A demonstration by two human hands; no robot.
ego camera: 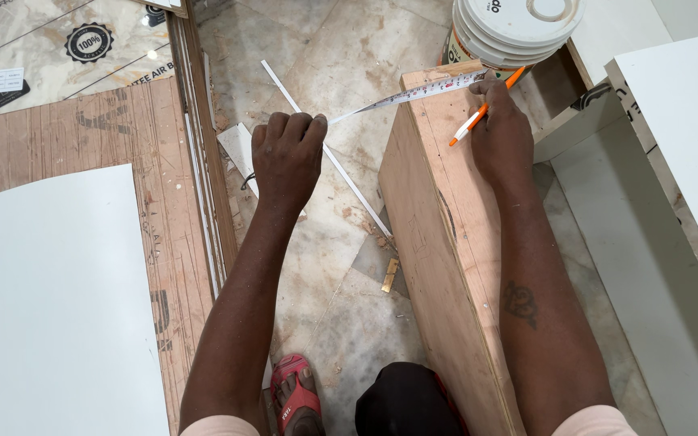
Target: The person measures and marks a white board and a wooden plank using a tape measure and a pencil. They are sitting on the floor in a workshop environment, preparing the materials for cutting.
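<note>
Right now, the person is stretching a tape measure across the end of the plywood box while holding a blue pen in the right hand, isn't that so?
Not quite: the head view shows the pen in the right hand is orange and white, not blue. The tape measure does run across the plywood box end.

Two hands: the left hand [287,153] and the right hand [501,133]. One tape measure [414,93], one orange-and-white pen [482,111], one plywood box [446,242], one white bucket [510,32], one thin white strip [325,149] on the floor, one red sandal [294,396] near.
</note>
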